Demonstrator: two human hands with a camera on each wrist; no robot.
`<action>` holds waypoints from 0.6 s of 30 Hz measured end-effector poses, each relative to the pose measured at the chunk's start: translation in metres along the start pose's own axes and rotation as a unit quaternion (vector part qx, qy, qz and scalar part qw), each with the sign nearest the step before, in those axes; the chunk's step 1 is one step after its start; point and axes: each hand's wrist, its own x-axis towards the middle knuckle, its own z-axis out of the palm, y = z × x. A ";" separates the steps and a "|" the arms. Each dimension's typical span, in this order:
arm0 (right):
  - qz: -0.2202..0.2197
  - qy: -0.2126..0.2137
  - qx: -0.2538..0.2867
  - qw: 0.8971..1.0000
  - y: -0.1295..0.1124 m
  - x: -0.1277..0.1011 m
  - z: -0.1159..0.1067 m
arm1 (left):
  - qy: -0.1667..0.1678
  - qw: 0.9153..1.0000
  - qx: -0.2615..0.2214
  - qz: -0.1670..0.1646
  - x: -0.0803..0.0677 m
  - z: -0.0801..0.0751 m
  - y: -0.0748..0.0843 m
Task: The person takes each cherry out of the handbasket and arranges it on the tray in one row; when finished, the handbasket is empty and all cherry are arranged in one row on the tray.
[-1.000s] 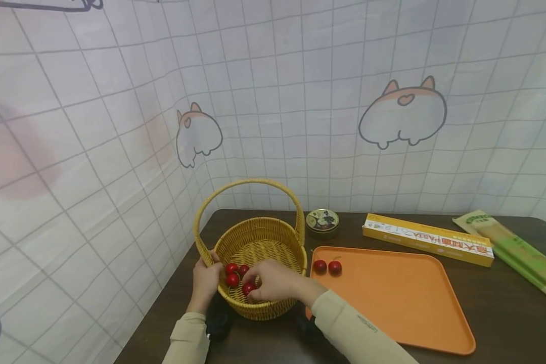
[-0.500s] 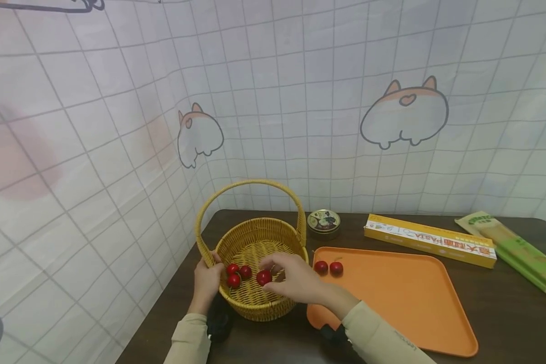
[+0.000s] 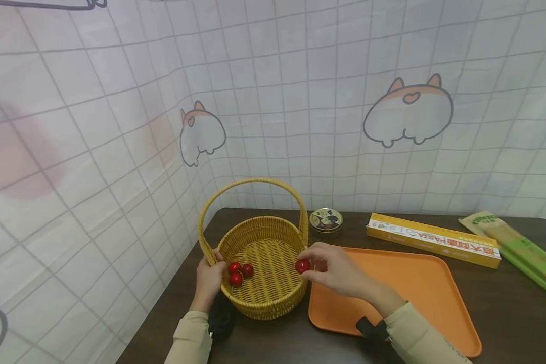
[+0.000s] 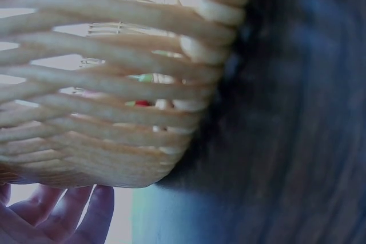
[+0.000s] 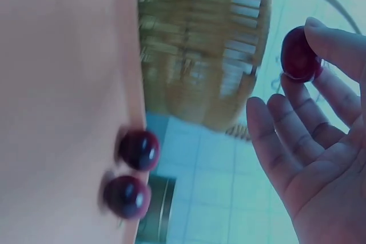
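A yellow wicker basket (image 3: 266, 303) with a tall hooped handle stands on the dark table. My left hand (image 3: 209, 280) grips its left rim at the foot of the handle; in the left wrist view the fingers (image 4: 94, 215) lie against the weave. Three red cherries (image 3: 235, 279) lie inside, at the left. Between thumb and fingertips my right hand (image 3: 338, 273) pinches another cherry (image 5: 300, 54), over the basket's right rim by the tray. Two cherries (image 5: 127, 197) rest at the edge of the orange tray (image 3: 391, 298); the right hand mostly hides them in the head view.
Behind the basket's right side is a round tin (image 3: 326, 221). A yellow pasta box (image 3: 432, 239) lies beyond the tray, with a green packet (image 3: 518, 247) farther right. A white grid-patterned cloth (image 3: 300, 101) hangs behind and to the left of the table.
The right hand has lifted a cherry from inside the basket and carried it rightward to the rim beside the tray. The left hand keeps its grip on the basket.
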 end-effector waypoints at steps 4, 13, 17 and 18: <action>0.007 0.013 -0.019 1.000 0.008 -0.006 -0.009 | 0.003 1.000 0.001 0.002 0.001 -0.002 0.000; 0.029 0.054 -0.061 0.996 0.025 -0.011 -0.027 | 0.000 1.000 0.004 0.002 0.001 -0.001 -0.001; 0.042 0.064 -0.101 0.992 0.036 -0.014 -0.034 | -0.003 1.000 0.004 0.000 0.001 0.000 0.000; 0.044 0.064 -0.106 0.991 0.039 -0.015 -0.036 | -0.003 1.000 0.004 0.000 0.001 0.000 0.000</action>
